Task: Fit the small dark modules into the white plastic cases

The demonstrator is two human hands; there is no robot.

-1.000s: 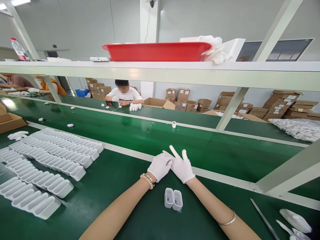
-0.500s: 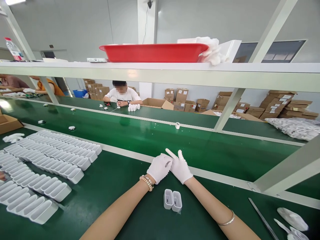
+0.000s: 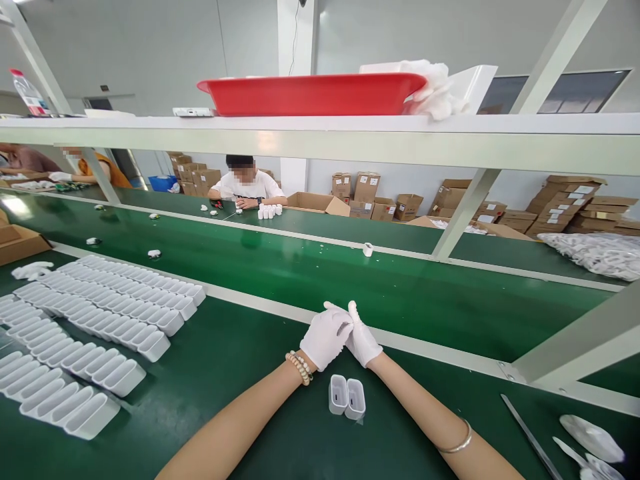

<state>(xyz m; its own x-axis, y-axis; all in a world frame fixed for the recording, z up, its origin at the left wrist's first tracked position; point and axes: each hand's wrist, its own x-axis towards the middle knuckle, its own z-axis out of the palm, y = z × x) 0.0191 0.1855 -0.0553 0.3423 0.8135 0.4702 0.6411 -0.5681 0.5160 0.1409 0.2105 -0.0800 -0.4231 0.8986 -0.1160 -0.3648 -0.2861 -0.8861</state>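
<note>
In white gloves, my two hands meet over the front edge of the green bench. My left hand, a beaded bracelet at its wrist, has its fingers bent and pinching the glove of my right hand. My right hand has its thumb stretched upward and apart; most of its fingers are hidden behind the left hand. Just below them, two small white plastic cases stand side by side with their open tops up.
Rows of white plastic cases fill the bench at left. At right lie a metal ruler-like strip and a white bundle. A slanted post rises there. A green conveyor belt runs beyond; a co-worker sits across it.
My left hand has moved slightly right, further over my right hand. The right hand's pointing finger is now mostly covered. The whole view has shifted slightly.
</note>
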